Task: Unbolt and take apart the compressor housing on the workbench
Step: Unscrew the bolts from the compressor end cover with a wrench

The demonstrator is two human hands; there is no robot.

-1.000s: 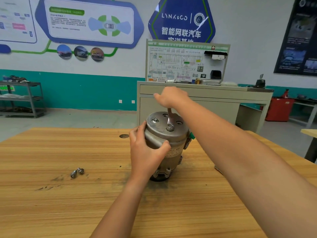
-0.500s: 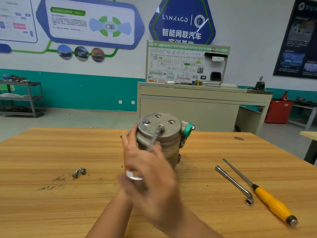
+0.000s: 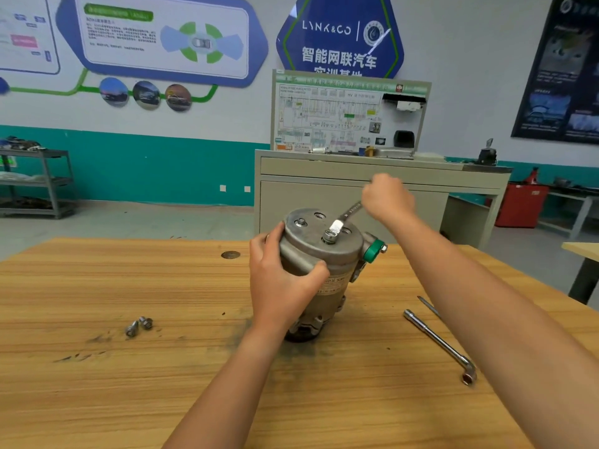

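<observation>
Compressor housing (image 3: 337, 256): upright, left hand (image 3: 282, 281) clasps its side.
Wrench (image 3: 347, 216): on top bolt (image 3: 329, 237), handle toward 2 o'clock, gripped in right hand (image 3: 387, 197).

Your workbench (image 3: 97, 286) is honey-brown wood with darker streaked grain and a sooty grey smudge around the compressor housing (image 3: 311, 244). That housing is dull silver-grey metal, with a beige label band printed in dark letters; its port cap (image 3: 374, 251) is bright green. The wrench (image 3: 340, 222) you hold is shiny steel, and so are the two loose bolts (image 3: 139, 325) and the L-shaped socket wrench (image 3: 437, 341). Beyond, you see a wall (image 3: 162, 166) white above and teal below, a beige cabinet (image 3: 308, 199), a red bin (image 3: 518, 205) and a blue sign (image 3: 340, 37) with white lettering.
</observation>
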